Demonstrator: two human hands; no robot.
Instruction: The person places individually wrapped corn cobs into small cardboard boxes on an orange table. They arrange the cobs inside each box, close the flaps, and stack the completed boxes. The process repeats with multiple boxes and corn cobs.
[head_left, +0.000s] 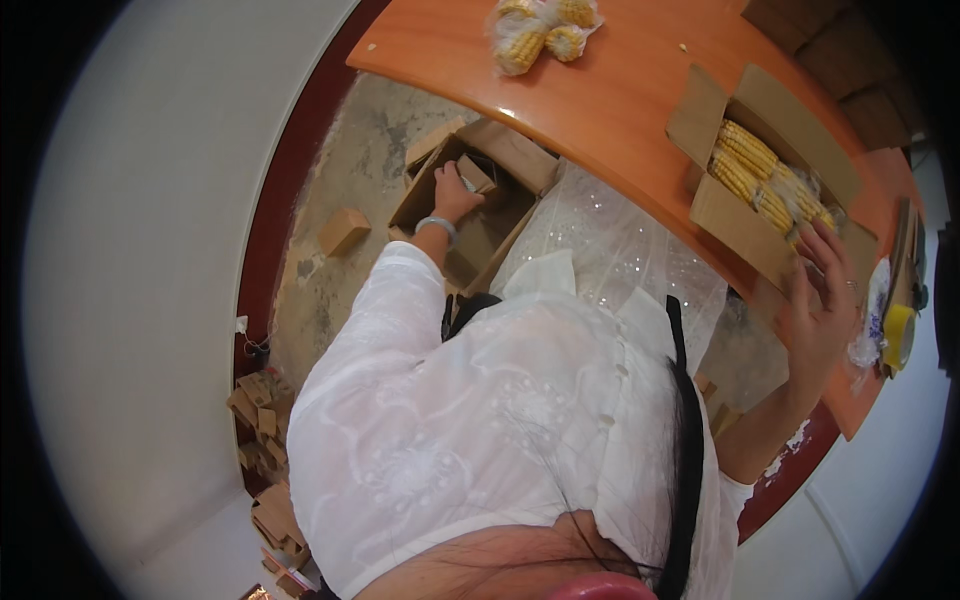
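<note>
My left hand (456, 193), with a pale bangle at its wrist, reaches into a large open cardboard box (508, 251) beside the table. Its fingers are closed on a small cardboard box (476, 174) there. An open carton (787, 142) stands at the right of the orange table, with plastic-wrapped corn cobs (754, 174) lying inside. My right hand (823, 281) is at this carton's near end, fingers spread close to the cobs; whether the fingertips touch them is unclear. Farther along the tabletop lies a clear bag of shorter corn pieces (541, 34).
The orange table (615, 97) curves across the top. A roll of yellow tape (898, 337) and a plastic bag (870, 322) are at its right end. Brown cartons (847, 64) stand at the upper right. On the floor are a small box (344, 232) and piled cardboard (262, 420) by the wall.
</note>
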